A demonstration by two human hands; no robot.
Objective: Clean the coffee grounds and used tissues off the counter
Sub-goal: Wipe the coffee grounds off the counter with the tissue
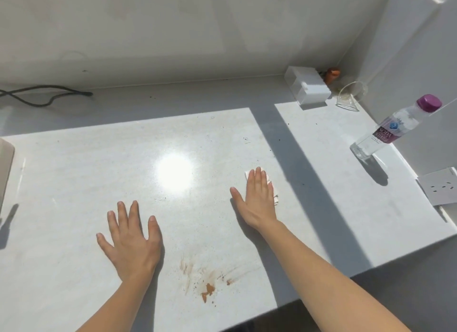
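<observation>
My right hand (257, 198) lies flat with straight fingers on a folded white tissue (274, 193) with brown stains, pressing it onto the white counter (74, 183). Only the tissue's edges show past my fingers. My left hand (131, 240) rests flat on the counter with fingers spread, holding nothing. A brown coffee smear with small wet patches (207, 289) sits near the front edge, between my two forearms. Dark specks of coffee grounds (247, 140) are scattered farther back and to the right.
A clear soda bottle with a purple cap (395, 128) stands at the right. A white box (308, 88), an orange item (331, 74) and a tipped glass (350, 96) sit in the back corner. A black cable (44, 96) lies at back left. A wall socket (439, 189) is on the right.
</observation>
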